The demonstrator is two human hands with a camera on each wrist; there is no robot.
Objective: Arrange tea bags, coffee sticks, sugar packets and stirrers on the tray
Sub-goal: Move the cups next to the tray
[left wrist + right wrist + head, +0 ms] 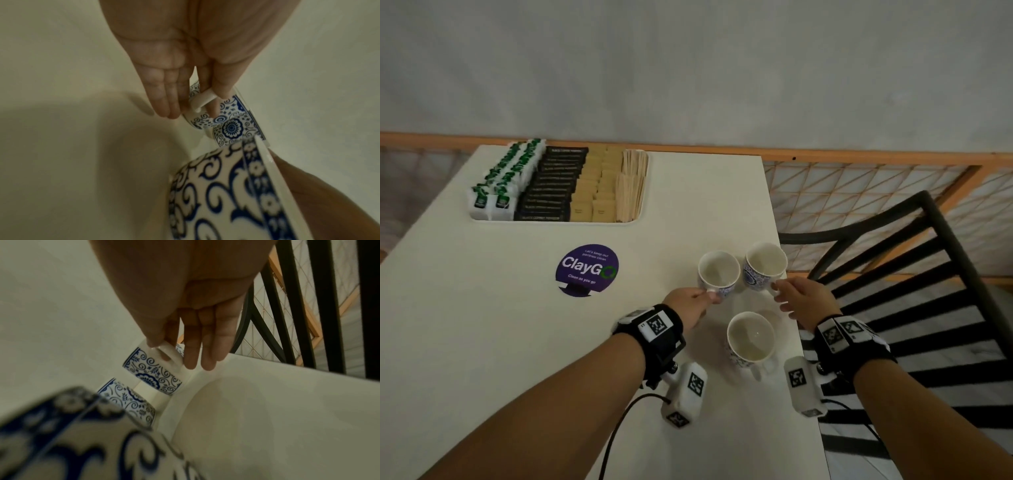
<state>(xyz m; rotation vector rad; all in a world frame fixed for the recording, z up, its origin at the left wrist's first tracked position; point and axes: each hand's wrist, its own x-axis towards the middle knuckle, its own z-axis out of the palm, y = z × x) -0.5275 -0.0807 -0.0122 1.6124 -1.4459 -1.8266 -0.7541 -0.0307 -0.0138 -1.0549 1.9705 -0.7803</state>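
A white tray (638,209) sits at the far left corner of the table (482,308), filled in neat rows: tea bags (506,178) with green tags on its left side, then black coffee sticks (553,185), tan sugar packets (594,192) and wooden stirrers (631,185) along its right edge.

Near the table's right edge, well apart from the tray, stand three blue-and-white patterned cups. The left hand (688,305) pinches the handle of the left cup (717,274) between thumb and forefinger; in the left wrist view the other fingers (166,97) lie straight beside the handle. The right hand (804,301) pinches the handle of the right cup (763,267) in the same way, with its remaining fingers (209,344) extended. These two cups stand just beside each other; whether they touch cannot be told. The third cup (750,337) stands alone nearer the person, between the two wrists, its handle free.

A round purple "ClayGo" sticker (587,269) lies on the tabletop between the tray and the cups. A black slatted chair (914,274) stands beyond the table's right edge, with a wood-framed lattice panel (842,192) behind it.
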